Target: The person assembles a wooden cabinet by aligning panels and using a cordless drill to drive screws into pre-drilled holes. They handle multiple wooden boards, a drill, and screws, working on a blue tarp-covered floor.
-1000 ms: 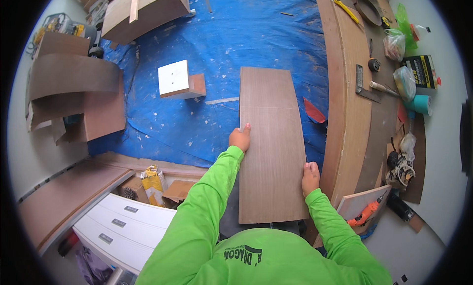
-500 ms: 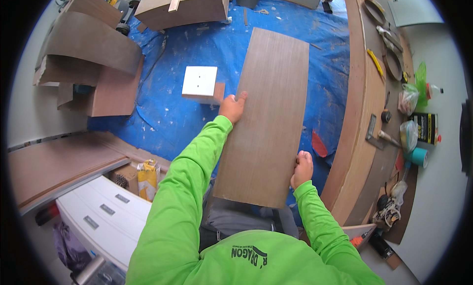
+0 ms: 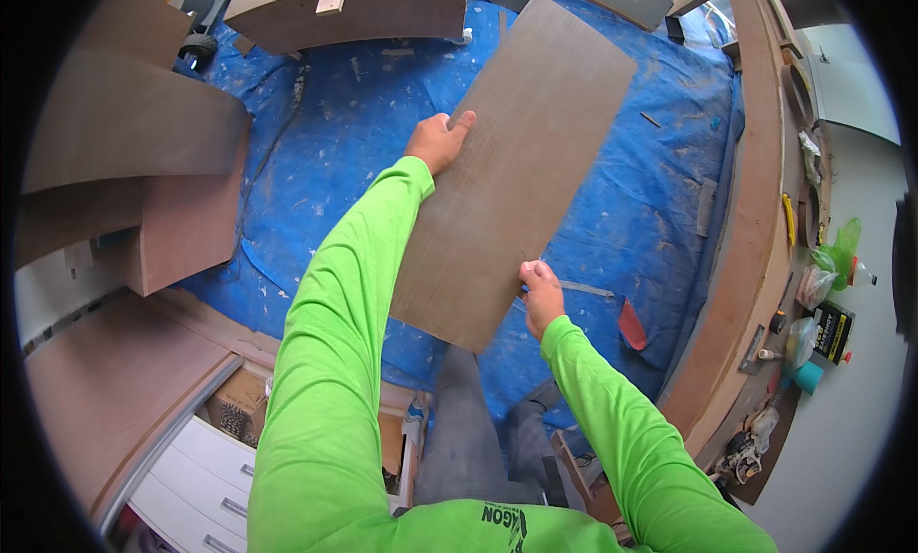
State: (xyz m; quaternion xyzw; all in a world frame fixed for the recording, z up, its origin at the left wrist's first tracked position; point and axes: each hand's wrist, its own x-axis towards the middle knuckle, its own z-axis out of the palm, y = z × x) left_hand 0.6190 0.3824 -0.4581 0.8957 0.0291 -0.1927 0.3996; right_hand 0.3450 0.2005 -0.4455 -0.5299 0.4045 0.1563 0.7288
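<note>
A long wooden panel point(image 3: 516, 170) with a brown-grey face hangs tilted in front of me, its far end leaning to the right. Along its left edge, my left hand point(image 3: 442, 142) is closed, the thumb lying on the face and the fingers mostly hidden behind. My right hand point(image 3: 541, 293) grips the opposite edge lower down, near the panel's close end. Beneath the panel a blue tarp point(image 3: 325, 161) covers the floor, and part of my legs point(image 3: 464, 419) shows below its near end.
Curved wooden pieces point(image 3: 153, 122) stand at the left, and a large wooden box point(image 3: 354, 22) at the far side. A workbench point(image 3: 732, 314) along the right bears a yellow cutter point(image 3: 789, 218), a tape and bags. White drawers point(image 3: 191, 486) are at the lower left. Red sandpaper-like scrap point(image 3: 631, 325) lies on the tarp.
The panel has tilted further, its far end swinging right, with both hands still on its edges. My view has shifted, showing more of my legs. The white-topped block is no longer visible.
</note>
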